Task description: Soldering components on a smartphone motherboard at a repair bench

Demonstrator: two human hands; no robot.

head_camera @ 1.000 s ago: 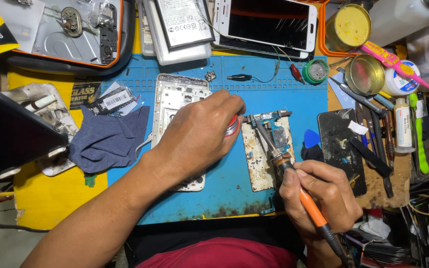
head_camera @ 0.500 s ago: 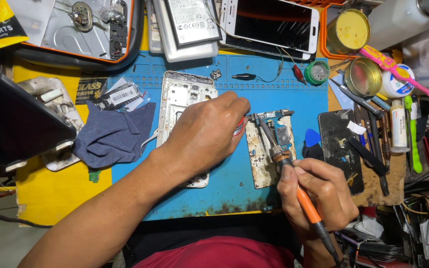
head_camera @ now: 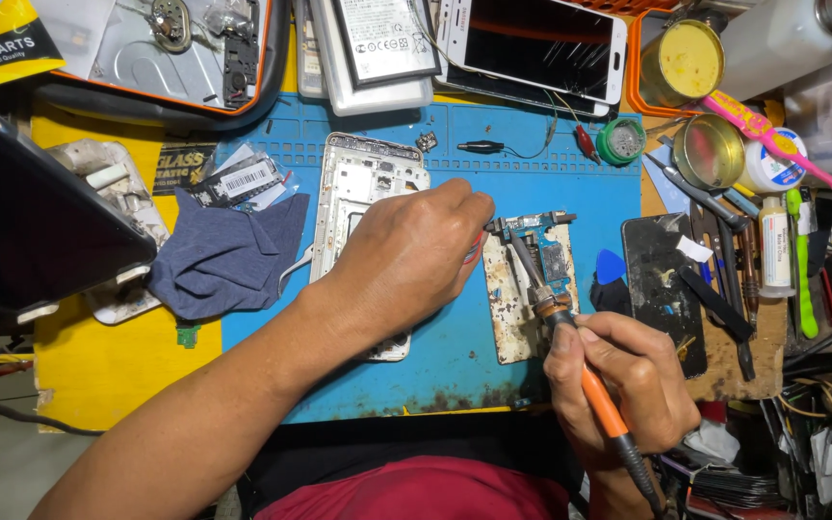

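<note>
A blue cloth (head_camera: 228, 252) lies near the left edge of the blue mat (head_camera: 455, 371) on the tabletop. My left hand (head_camera: 411, 255) rests over the white frame (head_camera: 363, 178), its grip closed on something small and red. My right hand (head_camera: 628, 380) grips the soldering iron (head_camera: 580, 371), whose tip touches the board (head_camera: 541, 255) at the mat's middle.

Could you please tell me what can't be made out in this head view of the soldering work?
- Whatever the left hand pinches: hidden by its own fingers.
- Soldering iron tip contact on the circuit board: too small to tell.
- Middle of the phone frame: covered by the left hand.
- Iron's cord: cut off by the bottom edge.
</note>
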